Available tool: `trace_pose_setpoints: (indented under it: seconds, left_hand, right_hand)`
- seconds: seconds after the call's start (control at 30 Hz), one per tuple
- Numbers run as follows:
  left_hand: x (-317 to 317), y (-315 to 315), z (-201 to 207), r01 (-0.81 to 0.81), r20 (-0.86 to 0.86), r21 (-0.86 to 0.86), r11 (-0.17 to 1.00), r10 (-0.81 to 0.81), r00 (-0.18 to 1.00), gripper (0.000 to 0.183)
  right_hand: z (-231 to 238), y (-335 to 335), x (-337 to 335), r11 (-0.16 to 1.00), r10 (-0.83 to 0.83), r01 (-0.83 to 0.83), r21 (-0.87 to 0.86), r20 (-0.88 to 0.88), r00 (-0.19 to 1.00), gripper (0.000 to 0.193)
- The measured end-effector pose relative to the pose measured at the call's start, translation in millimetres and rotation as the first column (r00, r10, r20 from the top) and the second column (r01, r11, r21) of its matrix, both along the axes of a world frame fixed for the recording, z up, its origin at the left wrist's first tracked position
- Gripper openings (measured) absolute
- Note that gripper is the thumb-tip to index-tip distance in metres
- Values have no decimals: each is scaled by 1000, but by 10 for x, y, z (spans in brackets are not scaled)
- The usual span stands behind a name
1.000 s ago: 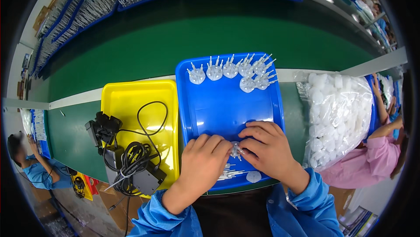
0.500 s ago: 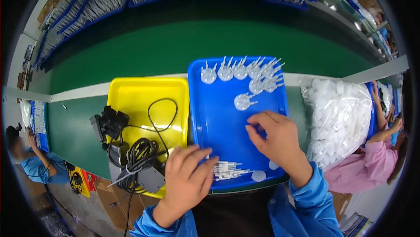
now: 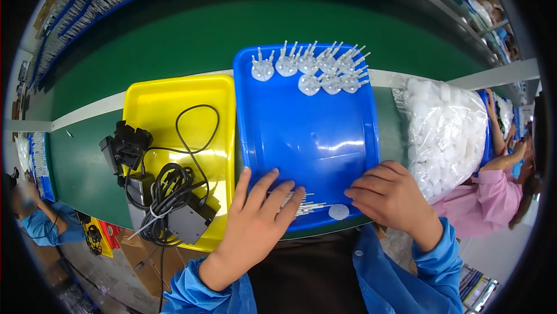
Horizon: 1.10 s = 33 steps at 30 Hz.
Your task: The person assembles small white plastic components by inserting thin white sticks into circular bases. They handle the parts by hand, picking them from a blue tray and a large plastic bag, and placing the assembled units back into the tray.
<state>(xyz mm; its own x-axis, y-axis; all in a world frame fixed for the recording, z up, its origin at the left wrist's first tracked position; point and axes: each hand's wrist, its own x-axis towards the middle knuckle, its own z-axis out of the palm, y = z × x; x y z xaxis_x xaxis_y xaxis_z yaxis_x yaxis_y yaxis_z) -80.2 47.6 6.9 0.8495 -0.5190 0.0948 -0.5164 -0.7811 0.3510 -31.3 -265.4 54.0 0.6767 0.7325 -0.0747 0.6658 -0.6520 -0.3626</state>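
Spreading its fingers over the white sticks (image 3: 311, 207) at the near edge of the blue tray (image 3: 307, 128), the left hand (image 3: 252, 224) hides whether its grip has caught one. The right hand (image 3: 394, 198) curls at the near right corner, beside a pale disc (image 3: 338, 212), its grip likewise unreadable. Farther off, prong-topped pieces (image 3: 308, 84) stand in two rows inside the tray's far end.
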Motion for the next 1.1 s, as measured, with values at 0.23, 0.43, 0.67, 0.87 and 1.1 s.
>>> trace_pose_setpoints:
  seconds: [0.23, 0.43, 0.67, 0.87, 1.1]
  left_hand:
    - [-117, -617, -63, 150, -54, -263, 953, -170, 984, 43]
    - [-2, -210, 46, -185, -104, -609, 771, 153, 983, 31]
    - [-180, 252, 93, -645, -598, -729, 227, 246, 763, 36]
    - [-181, 196, 39, -611, -576, -746, 264, 206, 791, 27]
    - [-108, 34, -15, -487, -449, -817, 308, 189, 873, 28]
  right_hand:
    - [-69, -1, -122, 981, -120, 131, -140, 89, 989, 32]
    - [-207, 100, -41, 959, -282, 281, 24, 29, 959, 27]
    - [-450, 1014, 112, 990, -26, -8, 142, 237, 971, 7]
    - [-460, 1225, 46, 998, -55, 45, 51, 230, 972, 10]
    - [-253, 907, -132, 733, -305, 393, 555, -249, 919, 17]
